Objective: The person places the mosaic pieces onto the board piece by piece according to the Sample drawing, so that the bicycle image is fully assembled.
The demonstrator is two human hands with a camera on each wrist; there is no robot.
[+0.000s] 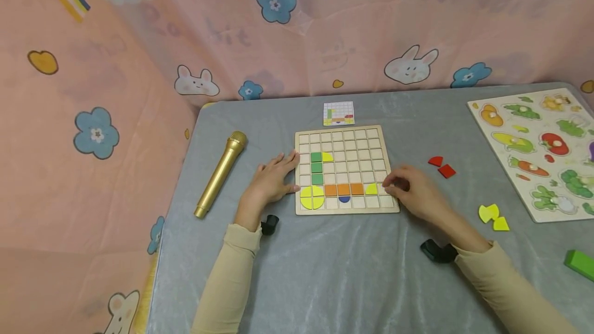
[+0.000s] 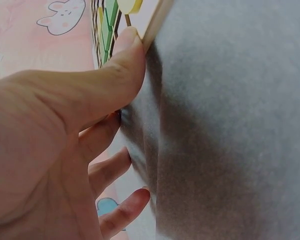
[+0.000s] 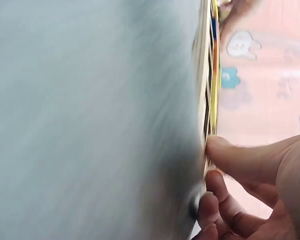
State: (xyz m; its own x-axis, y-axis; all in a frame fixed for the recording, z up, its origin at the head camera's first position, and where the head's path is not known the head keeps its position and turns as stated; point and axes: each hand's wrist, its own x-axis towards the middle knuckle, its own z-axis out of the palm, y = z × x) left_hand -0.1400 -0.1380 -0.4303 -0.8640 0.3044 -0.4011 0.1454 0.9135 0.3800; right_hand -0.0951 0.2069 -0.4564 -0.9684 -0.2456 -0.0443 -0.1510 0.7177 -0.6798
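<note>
A wooden grid board (image 1: 345,140) lies on the cloth. It carries green and orange squares (image 1: 343,189), yellow quarter-circles (image 1: 312,198) and a blue half-circle (image 1: 344,199). My left hand (image 1: 270,182) rests at its left edge with fingers spread. In the left wrist view the thumb (image 2: 125,55) lies on the rim. At the right edge, my right hand (image 1: 415,192) pinches the board between thumb and curled fingers, near a yellow quarter-circle (image 1: 372,189). No loose piece shows in either hand. Behind the board lies a small pattern card (image 1: 338,113).
Red pieces (image 1: 446,171) and yellow pieces (image 1: 500,224) lie loose on the right. Beyond them are a vegetable puzzle board (image 1: 529,128) and a green block (image 1: 580,264). A gold microphone (image 1: 220,175) lies on the left. A pink printed curtain (image 1: 306,50) hangs behind the table.
</note>
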